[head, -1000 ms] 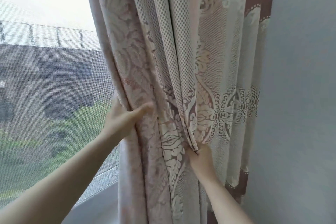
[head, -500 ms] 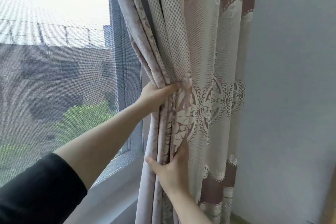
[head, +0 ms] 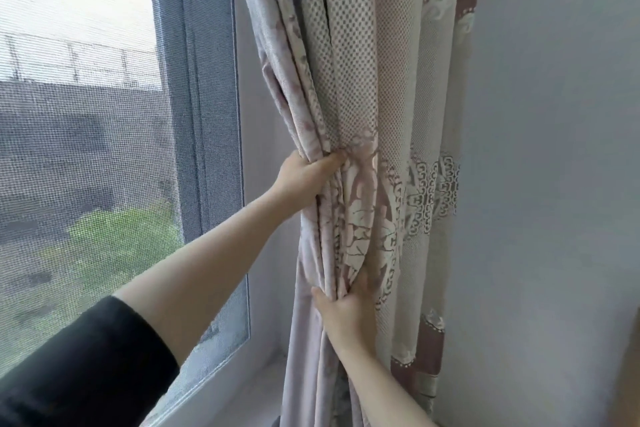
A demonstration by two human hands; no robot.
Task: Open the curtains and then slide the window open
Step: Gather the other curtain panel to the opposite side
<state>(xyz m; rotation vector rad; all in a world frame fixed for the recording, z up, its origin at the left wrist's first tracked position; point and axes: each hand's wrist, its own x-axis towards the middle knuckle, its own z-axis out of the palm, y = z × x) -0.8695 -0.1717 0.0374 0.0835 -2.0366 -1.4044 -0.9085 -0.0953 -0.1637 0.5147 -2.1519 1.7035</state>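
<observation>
A beige and brown patterned curtain (head: 356, 87) hangs bunched in folds against the right wall. My left hand (head: 306, 173) grips its gathered left edge at mid height. Lower down, my right hand (head: 346, 305) clutches the same bundle of folds. Left of the curtain the window (head: 86, 156) shows behind a fine mesh screen, with its grey frame (head: 204, 121) uncovered. Whether the window pane is slid open cannot be told.
A pale wall (head: 554, 184) rises right of the curtain. The white sill (head: 239, 374) runs along the window's bottom. A brown edge of some object (head: 632, 388) shows at the lower right corner. Outside are a building and green trees.
Both hands have pushed the curtain further right, bunching it tighter against the wall. The grey window frame and more of the side wall are now uncovered.
</observation>
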